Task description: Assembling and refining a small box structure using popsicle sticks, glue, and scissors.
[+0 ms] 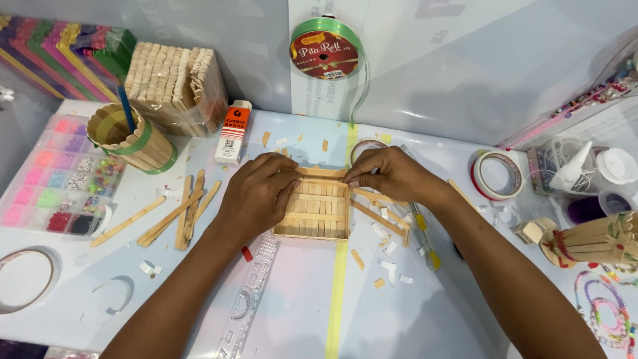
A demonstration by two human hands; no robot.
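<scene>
Now both hands — left point(256, 193), right point(392, 174) — fingers pinched shut on the craft-stick tray point(314, 211).

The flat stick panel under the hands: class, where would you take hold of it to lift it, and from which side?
Probably best to take the stick panel by its two bare side edges, near the front corners, coming in from left and right. It lies flat on the table, so only the edges offer a grip. The left hand and right hand already press on its far edge.
</scene>
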